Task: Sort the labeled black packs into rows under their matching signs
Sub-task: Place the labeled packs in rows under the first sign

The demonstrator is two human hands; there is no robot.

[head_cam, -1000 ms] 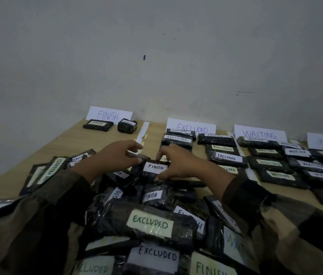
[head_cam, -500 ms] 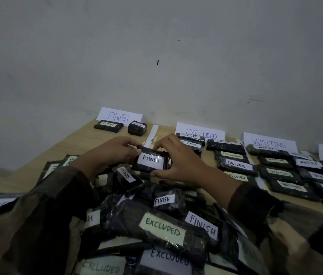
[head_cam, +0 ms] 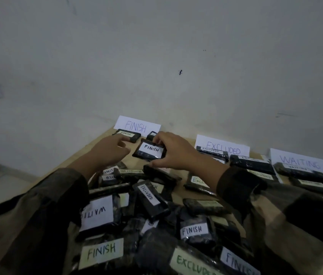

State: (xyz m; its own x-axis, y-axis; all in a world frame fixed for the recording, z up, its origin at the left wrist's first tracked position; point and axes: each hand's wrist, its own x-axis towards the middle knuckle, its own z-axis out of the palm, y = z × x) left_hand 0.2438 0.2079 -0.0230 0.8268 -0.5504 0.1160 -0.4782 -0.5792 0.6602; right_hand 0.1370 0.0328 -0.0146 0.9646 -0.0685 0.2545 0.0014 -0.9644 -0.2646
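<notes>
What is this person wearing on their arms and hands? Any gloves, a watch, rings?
Both arms are covered by the long sleeves of a checked shirt in dark brown and tan. The left sleeve and the right sleeve reach to the wrists. The left hand and the right hand are bare: no gloves, and no ring or watch shows.
</notes>
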